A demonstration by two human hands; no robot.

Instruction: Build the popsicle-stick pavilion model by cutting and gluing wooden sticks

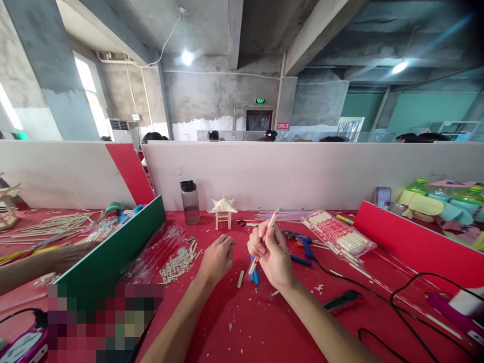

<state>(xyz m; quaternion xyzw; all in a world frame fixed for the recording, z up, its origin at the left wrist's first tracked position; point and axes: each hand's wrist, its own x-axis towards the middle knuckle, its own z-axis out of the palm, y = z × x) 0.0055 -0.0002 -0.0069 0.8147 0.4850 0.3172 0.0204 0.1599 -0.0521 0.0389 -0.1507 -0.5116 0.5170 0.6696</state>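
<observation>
My right hand (274,254) is raised over the red table, its fingers closed around wooden chopsticks (274,219) with red marks; they slant and stick out above and below the fist. How many it holds is hard to tell. My left hand (217,259) hovers to the left with loosely bent fingers and nothing visible in it. A short cut stick (240,279) lies between the hands. Under the right hand is a blue-handled tool (254,276), partly hidden. Behind the left hand stands a small pavilion model (223,207) made of sticks.
Cut stick pieces (181,263) lie in a pile at left, near a water bottle (190,205). On the right are a blue glue gun (302,242), a chopstick pack (338,232), a black-and-red cutter (343,301) and loose cables. A green divider (121,239) separates another person's arm (45,264).
</observation>
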